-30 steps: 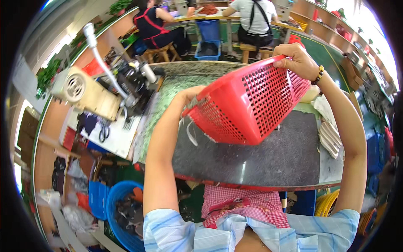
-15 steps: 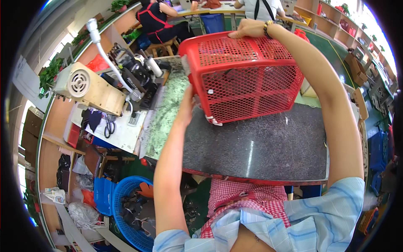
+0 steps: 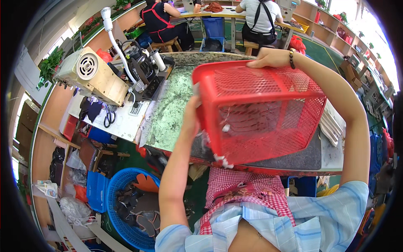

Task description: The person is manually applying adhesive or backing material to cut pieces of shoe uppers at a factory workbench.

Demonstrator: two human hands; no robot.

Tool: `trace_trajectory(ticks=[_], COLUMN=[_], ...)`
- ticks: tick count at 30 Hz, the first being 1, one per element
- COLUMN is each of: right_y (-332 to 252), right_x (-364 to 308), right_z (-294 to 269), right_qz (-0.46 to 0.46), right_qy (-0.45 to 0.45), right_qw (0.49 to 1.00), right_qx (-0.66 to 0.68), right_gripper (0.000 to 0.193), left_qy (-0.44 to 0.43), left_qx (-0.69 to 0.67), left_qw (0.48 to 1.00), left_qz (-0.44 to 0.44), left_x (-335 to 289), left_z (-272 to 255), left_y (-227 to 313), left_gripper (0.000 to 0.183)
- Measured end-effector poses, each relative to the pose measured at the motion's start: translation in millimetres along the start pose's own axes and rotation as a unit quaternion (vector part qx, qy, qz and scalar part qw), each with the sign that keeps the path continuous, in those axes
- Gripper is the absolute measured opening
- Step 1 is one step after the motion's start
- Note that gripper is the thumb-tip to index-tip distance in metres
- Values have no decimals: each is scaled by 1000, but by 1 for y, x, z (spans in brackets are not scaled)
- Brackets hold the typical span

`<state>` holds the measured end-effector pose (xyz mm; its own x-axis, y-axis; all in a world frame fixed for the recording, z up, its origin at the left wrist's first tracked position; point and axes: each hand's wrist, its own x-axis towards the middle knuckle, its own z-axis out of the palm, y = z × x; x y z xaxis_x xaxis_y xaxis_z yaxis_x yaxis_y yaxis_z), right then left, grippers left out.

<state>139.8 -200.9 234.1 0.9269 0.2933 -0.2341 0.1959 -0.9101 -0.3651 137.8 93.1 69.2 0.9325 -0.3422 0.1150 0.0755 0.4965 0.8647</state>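
Observation:
A red plastic mesh basket [image 3: 210, 107] is tilted on its side over the workbench, its meshed bottom or wall facing me. My right hand [image 3: 273, 58] grips the upper edge, thumb and fingers closed on it. My left hand [image 3: 192, 116] holds the left rim, its fingers mostly hidden behind the basket. White scraps cling to the lower left corner. Beneath lies a dark grey slab [image 3: 308, 156], partly covered by the basket. Whether the basket touches the slab I cannot tell.
A sewing machine [image 3: 94, 77] with a white lamp [image 3: 114, 40] stands left, near black-handled scissors [image 3: 109, 117]. A blue bin [image 3: 119, 235] of scraps stands on the floor at left. Pale strips [image 3: 331, 127] lie right of the basket. Two people [image 3: 261, 19] sit at a far table.
The basket has come nearer to me and slightly right, with both hands still on it. The pale strips behind it now show. My view has shifted, revealing more of the far table.

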Motion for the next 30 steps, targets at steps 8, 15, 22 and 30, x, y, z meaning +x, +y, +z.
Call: trace_trajectory(ticks=[8, 15, 22, 30], right_y=[-246, -287, -58, 75], right_x=[-54, 10, -53, -132], right_z=[36, 242, 259, 276], right_qz=[-268, -565, -255, 190], right_qy=[191, 400, 275, 192], right_qw=[944, 722, 919, 407], right_qx=[-22, 15, 124, 873], right_gripper=[57, 52, 34, 62], left_qy=[190, 163, 449, 69], left_qx=[172, 612, 502, 645], left_qw=[946, 773, 739, 747], left_qz=[199, -30, 5, 145], left_x=[-228, -420, -496, -171], left_z=[-76, -100, -259, -61], left_y=[229, 213, 26, 37], left_gripper=[55, 92, 79, 66])
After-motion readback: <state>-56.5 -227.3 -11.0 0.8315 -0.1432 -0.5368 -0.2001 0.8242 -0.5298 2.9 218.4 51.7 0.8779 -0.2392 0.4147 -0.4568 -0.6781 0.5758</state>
